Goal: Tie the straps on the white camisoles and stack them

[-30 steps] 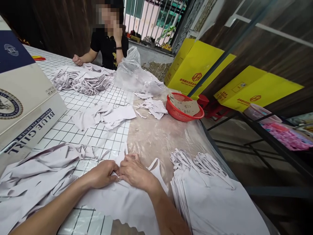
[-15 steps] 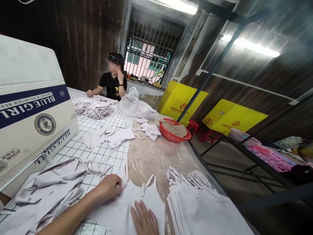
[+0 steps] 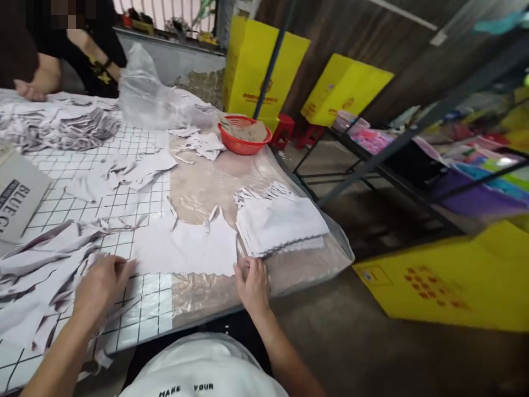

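A white camisole (image 3: 188,248) with thin straps lies flat in front of me, its straps pointing away. My left hand (image 3: 103,281) is at its lower left corner, thumb and fingers pinched at the edge. At the lower right corner is my right hand (image 3: 253,284), thumb on the edge and fingers bent beside it. To the right sits a neat stack of white camisoles (image 3: 281,223), straps at the far end. A loose heap of white garments (image 3: 45,275) lies left of my left hand, partly behind that arm.
The table (image 3: 144,306) has a grid cover and clear plastic sheeting. Across it are a co-worker (image 3: 82,49), a garment pile (image 3: 58,124), a plastic bag (image 3: 142,96) and a red basket (image 3: 246,144). A carton (image 3: 20,193) stands left; yellow boxes (image 3: 450,281) and metal racks are right.
The view has swung down and to the right. My right hand has left the camisole's middle for its lower right corner; my left hand has moved from near the straps to the lower left corner.
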The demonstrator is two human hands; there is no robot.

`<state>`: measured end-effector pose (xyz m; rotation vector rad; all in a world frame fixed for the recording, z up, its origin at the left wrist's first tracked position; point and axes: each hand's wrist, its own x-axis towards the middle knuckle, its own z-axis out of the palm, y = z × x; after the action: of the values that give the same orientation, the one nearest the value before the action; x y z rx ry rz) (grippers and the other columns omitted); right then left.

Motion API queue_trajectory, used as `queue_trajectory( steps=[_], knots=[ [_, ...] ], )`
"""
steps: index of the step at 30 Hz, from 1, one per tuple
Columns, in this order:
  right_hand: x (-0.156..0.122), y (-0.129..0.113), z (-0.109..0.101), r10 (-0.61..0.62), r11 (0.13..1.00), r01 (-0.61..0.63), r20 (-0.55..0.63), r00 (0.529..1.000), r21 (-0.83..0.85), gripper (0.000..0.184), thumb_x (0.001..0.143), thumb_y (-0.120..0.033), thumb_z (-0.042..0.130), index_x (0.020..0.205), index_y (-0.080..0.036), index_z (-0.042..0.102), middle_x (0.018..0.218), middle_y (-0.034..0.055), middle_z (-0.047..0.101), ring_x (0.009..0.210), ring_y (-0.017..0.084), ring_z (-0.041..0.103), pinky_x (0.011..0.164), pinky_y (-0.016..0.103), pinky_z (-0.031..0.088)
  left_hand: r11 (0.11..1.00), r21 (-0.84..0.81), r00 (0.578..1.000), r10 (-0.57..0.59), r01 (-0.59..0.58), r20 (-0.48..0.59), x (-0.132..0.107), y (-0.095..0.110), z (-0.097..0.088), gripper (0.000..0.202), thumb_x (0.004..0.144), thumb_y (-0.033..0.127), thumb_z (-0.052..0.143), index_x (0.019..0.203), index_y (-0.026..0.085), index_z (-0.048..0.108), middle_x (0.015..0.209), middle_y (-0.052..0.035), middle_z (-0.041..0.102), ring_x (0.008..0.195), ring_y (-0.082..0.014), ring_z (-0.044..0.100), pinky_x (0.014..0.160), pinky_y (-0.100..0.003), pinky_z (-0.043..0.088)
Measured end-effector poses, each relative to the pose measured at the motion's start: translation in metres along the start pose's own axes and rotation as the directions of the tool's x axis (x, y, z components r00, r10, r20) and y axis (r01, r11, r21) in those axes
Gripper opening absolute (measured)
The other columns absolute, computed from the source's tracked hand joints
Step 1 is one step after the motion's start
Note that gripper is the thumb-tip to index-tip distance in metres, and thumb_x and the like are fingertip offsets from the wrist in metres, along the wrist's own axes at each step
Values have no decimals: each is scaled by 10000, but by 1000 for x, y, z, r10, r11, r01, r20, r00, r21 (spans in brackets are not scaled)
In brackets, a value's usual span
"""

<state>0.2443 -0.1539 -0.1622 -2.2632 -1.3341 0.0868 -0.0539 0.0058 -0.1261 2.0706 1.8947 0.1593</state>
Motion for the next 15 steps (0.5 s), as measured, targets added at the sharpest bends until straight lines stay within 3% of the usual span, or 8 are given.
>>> queue_trajectory(
  steps=[2, 5, 8, 10, 13, 15],
  knots=[
    [5, -11, -1, 114, 991, -111, 42, 993, -72, 308, 924, -445, 552, 1033, -161, 603, 991, 147, 646, 1024, 293, 576, 886, 429, 470, 999, -6, 999, -48, 49, 19, -10, -1, 4, 438, 830, 593, 455, 922, 185, 585, 967, -146, 673, 913, -333, 634, 683, -387, 466],
    [17, -26, -8, 161, 984, -148, 137, 977, -102, 213, 902, -377, 599, 978, -180, 625, 1029, 145, 667, 1080, 303, 570, 902, 425, 441, 993, -23, 993, -119, 119, 7, -7, 11, 4, 416, 765, 559, 544, 928, 177, 557, 971, -152, 681, 892, -332, 645, 638, -368, 459],
    [23, -32, -16, 181, 984, -178, 194, 964, -33, 107, 905, -276, 573, 902, -191, 638, 1047, 133, 683, 1078, 291, 586, 889, 409, 428, 988, -98, 990, -115, 122, 77, 1, 24, -2, 281, 694, 476, 607, 735, 212, 521, 695, -69, 646, 699, -272, 626, 578, -331, 428],
    [25, -31, -23, 203, 973, -222, 218, 955, 65, 92, 904, -222, 553, 872, -186, 632, 1019, 129, 691, 1035, 266, 606, 862, 379, 431, 961, -245, 988, -103, 129, 115, 1, 26, -8, 268, 644, 423, 638, 614, 233, 452, 514, 6, 519, 574, -209, 562, 555, -304, 411],
    [21, -25, -37, 178, 952, -230, 246, 953, 204, 76, 895, -188, 548, 845, -177, 604, 919, 86, 691, 905, 197, 632, 787, 299, 445, 784, -581, 975, -149, 219, 165, -14, 23, -18, 402, 509, 388, 738, 555, 235, 370, 460, 64, 408, 513, -134, 493, 555, -265, 438],
    [15, -21, -51, 136, 929, -211, 250, 959, 305, 61, 880, -223, 579, 833, -185, 575, 811, 22, 661, 779, 149, 619, 697, 245, 446, 649, -713, 964, -163, 265, 210, -31, 18, -30, 447, 400, 378, 812, 596, 220, 443, 516, 57, 480, 535, -122, 513, 553, -253, 469]
  ],
)
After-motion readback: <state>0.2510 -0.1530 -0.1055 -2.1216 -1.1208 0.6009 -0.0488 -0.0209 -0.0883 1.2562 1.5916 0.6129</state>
